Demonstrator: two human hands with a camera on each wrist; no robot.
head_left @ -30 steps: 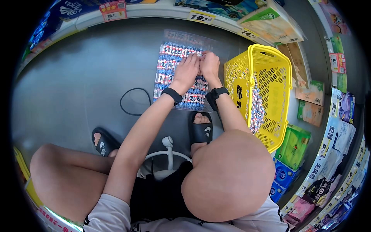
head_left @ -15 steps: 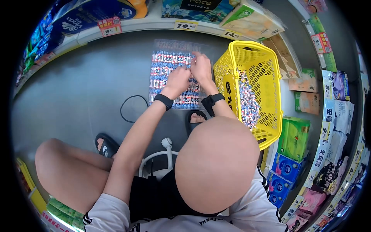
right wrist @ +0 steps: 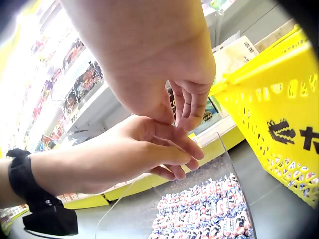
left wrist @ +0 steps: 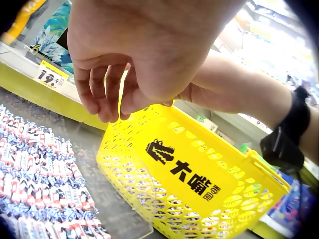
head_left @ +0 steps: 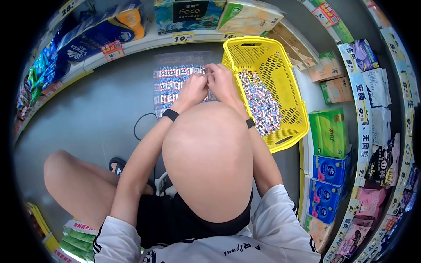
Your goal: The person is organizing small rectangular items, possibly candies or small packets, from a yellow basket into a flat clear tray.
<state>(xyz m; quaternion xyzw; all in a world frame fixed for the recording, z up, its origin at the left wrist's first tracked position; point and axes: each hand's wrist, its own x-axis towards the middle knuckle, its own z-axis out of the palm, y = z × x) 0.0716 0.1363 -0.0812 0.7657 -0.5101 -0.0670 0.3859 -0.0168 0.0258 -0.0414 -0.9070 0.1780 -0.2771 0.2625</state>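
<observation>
Rows of wrapped candies [head_left: 171,83] lie in a clear flat tray [head_left: 182,57] on the floor. Above the tray's right part, my left hand [head_left: 193,90] and right hand [head_left: 222,85] meet at the fingertips. In the right wrist view, my left hand [right wrist: 134,152] has loosely bent, spread fingers, and the right hand [right wrist: 154,64] points its fingers down against it. No object shows between the fingers of either hand. The left wrist view has the candies [left wrist: 40,179] below and left of the hands.
A yellow basket [head_left: 287,83] with a heap of loose candies [head_left: 263,105] stands just right of the tray. Shelves of tissue packs [head_left: 329,131] curve along the back and right. A raised knee [head_left: 208,158] covers the tray's near right side; a dark cable loop lies left of it.
The head view has shifted, so tray and basket appear further left and the knee hides more. Both hands stay together over the tray, with the left-hand fingers now against the right hand's.
</observation>
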